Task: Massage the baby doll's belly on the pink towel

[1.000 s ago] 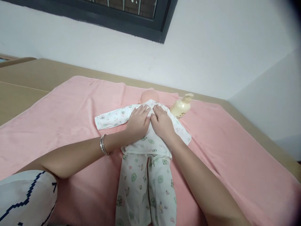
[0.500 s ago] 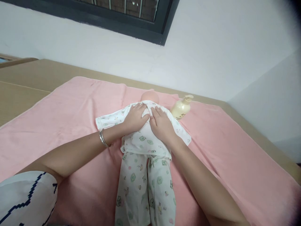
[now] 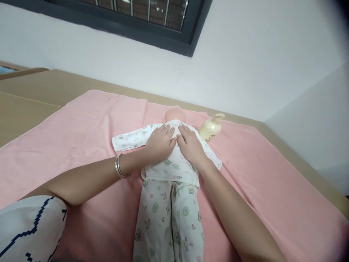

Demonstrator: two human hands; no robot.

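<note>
A baby doll (image 3: 174, 115) lies stretched out on a pink blanket (image 3: 89, 127), its head toward the wall. It wears a white printed top (image 3: 174, 169) and matching trousers (image 3: 169, 218). Flat on the upper left of the top rests my left hand (image 3: 160, 143), fingers extended, with silver bangles on the wrist. My right hand (image 3: 191, 145) lies flat on the upper right of the top, fingers stretched out. The two thumbs point toward each other, a small gap between them. Neither hand grips anything. The doll's face is not visible.
A cream pump bottle (image 3: 211, 129) stands on the blanket close to the doll's right-hand sleeve. Beneath the blanket is a tan tabletop (image 3: 35, 87). A white wall (image 3: 231, 72) with a dark-framed window (image 3: 174, 40) rises behind it.
Both hands stay on the doll's top. The left hand has shifted slightly right, and its fingers have turned a little inward. The view has tilted slightly; the bottle and doll stay put.
</note>
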